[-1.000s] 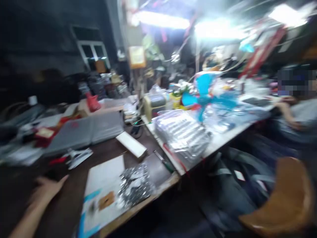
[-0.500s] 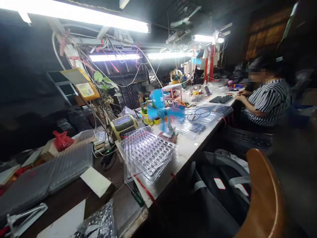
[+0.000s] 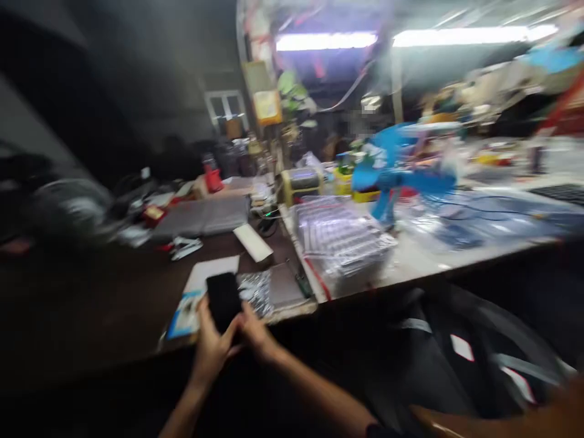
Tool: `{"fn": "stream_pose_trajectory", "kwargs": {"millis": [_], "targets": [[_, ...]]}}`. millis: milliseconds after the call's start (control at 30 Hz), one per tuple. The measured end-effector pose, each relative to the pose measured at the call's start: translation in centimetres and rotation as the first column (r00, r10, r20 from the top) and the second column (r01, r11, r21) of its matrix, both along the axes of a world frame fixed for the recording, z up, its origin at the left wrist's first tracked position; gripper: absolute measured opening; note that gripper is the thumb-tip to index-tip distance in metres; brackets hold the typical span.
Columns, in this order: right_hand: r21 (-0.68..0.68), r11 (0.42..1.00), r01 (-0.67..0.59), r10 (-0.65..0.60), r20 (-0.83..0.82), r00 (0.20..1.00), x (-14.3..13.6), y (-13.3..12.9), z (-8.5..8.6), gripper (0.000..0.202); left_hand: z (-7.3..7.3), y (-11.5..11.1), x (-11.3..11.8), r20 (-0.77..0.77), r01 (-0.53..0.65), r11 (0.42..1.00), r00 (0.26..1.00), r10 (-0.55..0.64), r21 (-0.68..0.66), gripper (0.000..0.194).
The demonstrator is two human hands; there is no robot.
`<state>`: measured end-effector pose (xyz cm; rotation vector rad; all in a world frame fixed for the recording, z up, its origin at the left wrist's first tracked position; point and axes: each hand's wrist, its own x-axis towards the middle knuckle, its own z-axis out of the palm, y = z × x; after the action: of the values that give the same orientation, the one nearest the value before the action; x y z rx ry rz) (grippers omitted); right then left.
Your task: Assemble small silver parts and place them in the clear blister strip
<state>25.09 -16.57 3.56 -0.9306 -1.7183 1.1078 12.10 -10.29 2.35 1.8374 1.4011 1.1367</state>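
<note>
A black smartphone, its dark face towards me, is held up low in the view, left of the middle. My left hand is closed around its left side and lower end. At its lower right edge, my right hand grips with bent fingers, close against the left thumb. Motion blur softens both hands. Behind the phone lie a white sheet with a blue-edged print and a crinkled silvery plastic bag, both on the dark table.
Stacked clear plastic trays lie on the white table, beside a blue fan. A white card, a green-handled screwdriver and a stapler-like tool rest on the dark table. A black bag stands at lower right.
The view has swung left, so the fan, trays and tables sit further right. Both my hands have come into view with the smartphone. The co-worker in stripes is out of view.
</note>
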Motion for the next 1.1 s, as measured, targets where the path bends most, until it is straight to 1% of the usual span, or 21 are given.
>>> {"fn": "stream_pose_trajectory", "kwargs": {"millis": [33, 67, 100, 133, 167, 233, 300, 367, 467, 567, 633, 700, 800, 867, 967, 1100], "targets": [[-0.034, 0.999, -0.022, 0.020, -0.061, 0.998, -0.1, 2.5, -0.7, 0.042, 0.1, -0.6, -0.5, 0.105, 0.005, 1.000, 0.994, -0.002, -0.025, 0.071], [-0.090, 0.995, -0.035, 0.021, -0.146, 0.989, -0.4, 4.9, -1.2, 0.048, 0.4, -0.3, -0.6, 0.189, 0.046, 0.998, 0.981, -0.038, -0.041, 0.067], [-0.120, 0.991, -0.051, 0.027, -0.194, 0.981, -0.6, 7.1, -1.6, 0.052, 0.7, 0.6, -0.6, 0.257, 0.098, 0.994, 0.963, -0.084, -0.042, 0.062], [-0.153, 0.987, -0.056, 0.017, -0.248, 0.969, -0.7, 9.0, -1.7, 0.055, 1.0, 2.0, -0.6, 0.309, 0.122, 0.992, 0.944, -0.113, -0.012, 0.059], [-0.239, 0.970, -0.043, -0.046, -0.357, 0.933, -0.7, 10.7, -1.5, 0.058, 1.3, 3.8, -0.6, 0.351, 0.112, 0.994, 0.930, -0.111, 0.018, 0.056], [-0.346, 0.937, -0.045, -0.123, -0.448, 0.885, -0.5, 13.1, -0.7, 0.065, 1.8, 7.6, -1.2, 0.399, 0.096, 0.995, 0.911, -0.100, 0.030, 0.049], [-0.399, 0.915, -0.060, -0.145, -0.464, 0.874, -0.4, 15.1, 0.3, 0.068, 2.0, 11.0, -2.1, 0.440, 0.127, 0.992, 0.889, -0.126, 0.026, 0.043], [-0.417, 0.907, -0.064, -0.143, -0.448, 0.882, -0.6, 17.0, 0.7, 0.070, 1.9, 14.0, -3.0, 0.463, 0.192, 0.981, 0.867, -0.185, 0.032, 0.042], [-0.421, 0.905, -0.052, -0.140, -0.410, 0.901, -1.1, 20.2, 0.4, 0.071, 1.4, 17.9, -3.8, 0.470, 0.257, 0.965, 0.847, -0.248, 0.046, 0.046], [-0.434, 0.901, -0.019, -0.157, -0.366, 0.917, -1.1, 23.1, -0.4, 0.068, 0.4, 20.8, -3.9, 0.492, 0.278, 0.959, 0.829, -0.266, 0.051, 0.054], [-0.457, 0.889, 0.005, -0.181, -0.342, 0.922, -0.9, 24.4, -1.1, 0.065, -0.5, 22.0, -3.6, 0.507, 0.282, 0.958, 0.819, -0.270, 0.054, 0.060], [-0.494, 0.870, 0.005, -0.195, -0.335, 0.922, -0.6, 24.9, -1.8, 0.061, -1.5, 22.6, -3.5, 0.512, 0.290, 0.955, 0.813, -0.277, 0.056, 0.065], [-0.551, 0.834, -0.038, -0.208, -0.377, 0.902, -0.1, 24.9, -2.6, 0.057, -3.0, 22.7, -3.5, 0.498, 0.329, 0.943, 0.810, -0.310, 0.052, 0.066], [-0.575, 0.814, -0.080, -0.199, -0.406, 0.892, 0.3, 24.6, -3.0, 0.060, -3.8, 22.4, -3.6, 0.494, 0.356, 0.934, 0.805, -0.328, 0.041, 0.066], [-0.591, 0.794, -0.143, -0.162, -0.432, 0.887, 0.8, 24.0, -3.4, 0.070, -4.5, 22.0, -3.7, 0.489, 0.382, 0.924, 0.803, -0.341, 0.016, 0.064], [-0.569, 0.806, -0.162, -0.131, -0.439, 0.889, 1.0, 23.2, -3.7, 0.080, -4.7, 21.8, -3.9, 0.452, 0.405, 0.914, 0.812, -0.369, 0.020, 0.063]]}}
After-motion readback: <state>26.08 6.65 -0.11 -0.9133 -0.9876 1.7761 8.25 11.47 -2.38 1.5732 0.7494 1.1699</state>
